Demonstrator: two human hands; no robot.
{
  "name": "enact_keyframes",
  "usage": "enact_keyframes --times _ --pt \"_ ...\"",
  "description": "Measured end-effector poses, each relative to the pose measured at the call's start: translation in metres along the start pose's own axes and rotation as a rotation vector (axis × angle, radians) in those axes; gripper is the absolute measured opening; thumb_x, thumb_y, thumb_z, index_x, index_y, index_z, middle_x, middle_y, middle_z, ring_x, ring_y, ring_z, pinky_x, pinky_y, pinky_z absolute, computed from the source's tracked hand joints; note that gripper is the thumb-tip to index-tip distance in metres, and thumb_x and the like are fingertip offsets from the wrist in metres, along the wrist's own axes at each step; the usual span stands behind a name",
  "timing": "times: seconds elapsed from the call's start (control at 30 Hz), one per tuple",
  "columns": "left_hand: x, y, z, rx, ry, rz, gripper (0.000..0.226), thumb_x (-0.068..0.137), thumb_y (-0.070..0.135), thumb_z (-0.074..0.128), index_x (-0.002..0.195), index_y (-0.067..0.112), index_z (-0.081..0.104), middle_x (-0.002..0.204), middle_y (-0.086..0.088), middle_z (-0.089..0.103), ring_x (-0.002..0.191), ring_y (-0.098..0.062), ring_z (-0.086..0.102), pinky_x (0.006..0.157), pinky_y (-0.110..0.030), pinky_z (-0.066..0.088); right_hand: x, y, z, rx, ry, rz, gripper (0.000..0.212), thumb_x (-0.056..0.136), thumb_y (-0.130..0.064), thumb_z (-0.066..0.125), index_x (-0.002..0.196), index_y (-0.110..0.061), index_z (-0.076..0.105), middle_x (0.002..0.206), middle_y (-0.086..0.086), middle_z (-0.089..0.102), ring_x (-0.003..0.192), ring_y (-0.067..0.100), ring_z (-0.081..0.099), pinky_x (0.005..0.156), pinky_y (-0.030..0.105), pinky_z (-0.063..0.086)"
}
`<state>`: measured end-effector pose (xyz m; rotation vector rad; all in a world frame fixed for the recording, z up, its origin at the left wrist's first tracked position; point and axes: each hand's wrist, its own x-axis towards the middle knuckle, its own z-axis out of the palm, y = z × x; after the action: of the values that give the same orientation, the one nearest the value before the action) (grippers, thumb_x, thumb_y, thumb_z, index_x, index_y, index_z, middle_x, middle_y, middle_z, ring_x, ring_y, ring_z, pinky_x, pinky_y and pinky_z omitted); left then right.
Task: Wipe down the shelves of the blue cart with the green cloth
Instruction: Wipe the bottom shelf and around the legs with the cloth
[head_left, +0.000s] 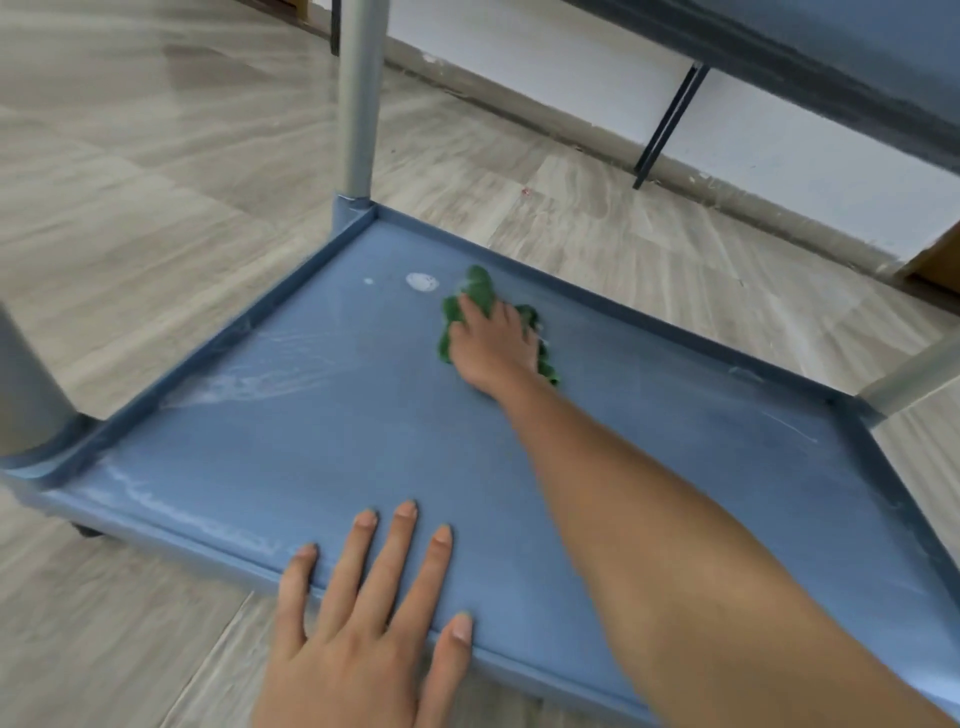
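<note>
The right hand (493, 345) presses flat on the crumpled green cloth (480, 296) near the far edge of the blue plastic cart shelf (363, 415). The left hand (363, 597) lies spread, empty, on its near edge. Best sweep firmly over the white foam blob (422, 282) toward the far left corner.

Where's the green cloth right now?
The green cloth lies under the right hand on the blue shelf, toward its far edge, just right of a white blob.
</note>
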<state>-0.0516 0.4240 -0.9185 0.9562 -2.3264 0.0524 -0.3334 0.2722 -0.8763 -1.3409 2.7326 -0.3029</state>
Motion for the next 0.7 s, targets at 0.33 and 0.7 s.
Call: enact_keyframes --times 0.33,0.7 --pt "0.004 0.0 -0.007 0.021 -0.017 0.051 0.048 0.099 0.027 0.021 0.114 0.023 0.067 0.115 -0.002 0.074 0.104 -0.032 0.07 0.089 -0.053 0.04 -0.033 -0.155 0.035 0.033 -0.063 -0.286 0.063 0.1 -0.04 0.022 0.161 -0.03 0.011 0.169 0.01 0.006 0.154 0.028 0.003 0.122 0.054 0.0" --pt "0.011 0.0 0.002 -0.096 -0.047 -0.045 0.055 0.082 0.051 0.05 0.129 0.029 0.067 0.143 0.001 0.057 0.131 -0.026 0.056 0.101 -0.056 0.042 0.018 -0.005 0.006 -0.096 -0.038 -0.401 0.052 0.103 -0.05 0.027 0.155 -0.046 0.025 0.167 0.003 0.02 0.153 0.027 0.012 0.124 0.051 0.011"
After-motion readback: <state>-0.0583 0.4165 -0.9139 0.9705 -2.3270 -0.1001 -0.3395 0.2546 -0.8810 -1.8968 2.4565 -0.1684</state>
